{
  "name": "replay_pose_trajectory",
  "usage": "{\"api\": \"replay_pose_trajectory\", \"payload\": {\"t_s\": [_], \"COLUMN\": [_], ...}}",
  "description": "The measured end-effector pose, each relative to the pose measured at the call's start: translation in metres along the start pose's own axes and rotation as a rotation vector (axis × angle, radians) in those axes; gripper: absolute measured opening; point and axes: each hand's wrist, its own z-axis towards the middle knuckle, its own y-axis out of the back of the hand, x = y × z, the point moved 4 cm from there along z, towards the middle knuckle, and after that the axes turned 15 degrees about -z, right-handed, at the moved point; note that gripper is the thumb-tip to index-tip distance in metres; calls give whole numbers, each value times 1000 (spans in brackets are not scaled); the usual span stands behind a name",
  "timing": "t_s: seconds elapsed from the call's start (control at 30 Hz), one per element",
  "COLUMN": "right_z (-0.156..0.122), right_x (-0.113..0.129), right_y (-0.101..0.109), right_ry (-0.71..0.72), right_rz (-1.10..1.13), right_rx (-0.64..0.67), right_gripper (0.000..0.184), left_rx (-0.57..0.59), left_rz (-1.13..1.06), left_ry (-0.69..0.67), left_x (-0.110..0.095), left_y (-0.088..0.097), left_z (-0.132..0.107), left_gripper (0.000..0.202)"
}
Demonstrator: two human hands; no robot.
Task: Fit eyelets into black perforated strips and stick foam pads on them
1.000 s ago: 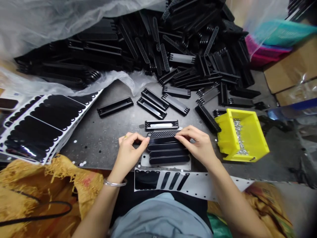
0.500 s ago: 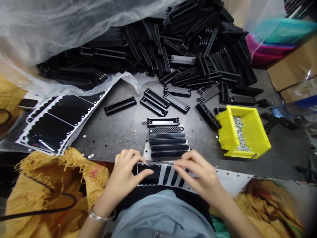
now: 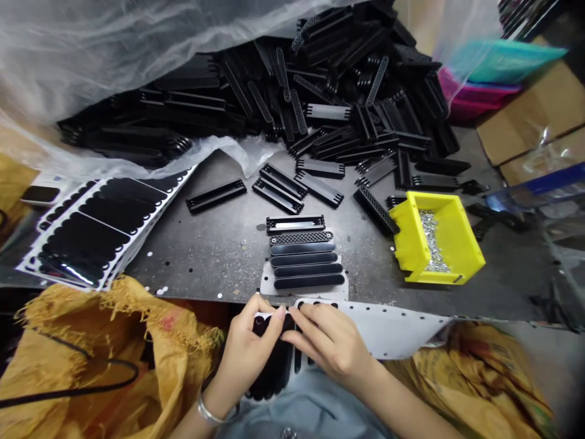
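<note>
Left hand: thumb and forefinger are pinched shut on the left end of the backing sheet, at the near edge of the table.
Right hand: fingers are stretched flat over the same end of the sheet, their tips meeting the left hand's; the thumb is hidden, so a grip cannot be told.
Backing sheet: a white strip with punched holes along its edge, lying across the table's near edge; a black sticker hangs from it between the hands.
Strip row: black rounded strips lie side by side on a small white card just beyond the hands, with a mesh strip on the far side.
Yellow bin: to the right, holding small silver screws.
Sticker sheets: stacked at left, printed with black rounded shapes; any lettering is too small to tell.
Parts pile: black frames heaped at the back, partly under clear plastic film.
</note>
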Motion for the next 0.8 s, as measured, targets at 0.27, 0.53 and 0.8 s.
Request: {"api": "replay_pose_trajectory", "payload": {"t_s": [0.27, 0.53, 0.8], "right_z": [-11, -20, -23], "right_x": [2, -2, 9], "right_y": [-5, -17, -2], "right_ry": [-107, -200, 24], "right_rz": [85, 278, 69], "right_rx": [-8, 30, -107], "right_gripper": [18, 44, 24], "left_rx": [-59, 15, -90], "left_rz": [84, -72, -80], "left_ry": [-185, 16, 94], "left_x": [-9, -6, -3], "left_y": [-10, -13, -3], "left_z": [-15, -7, 4], "left_gripper": [36, 39, 33]}}
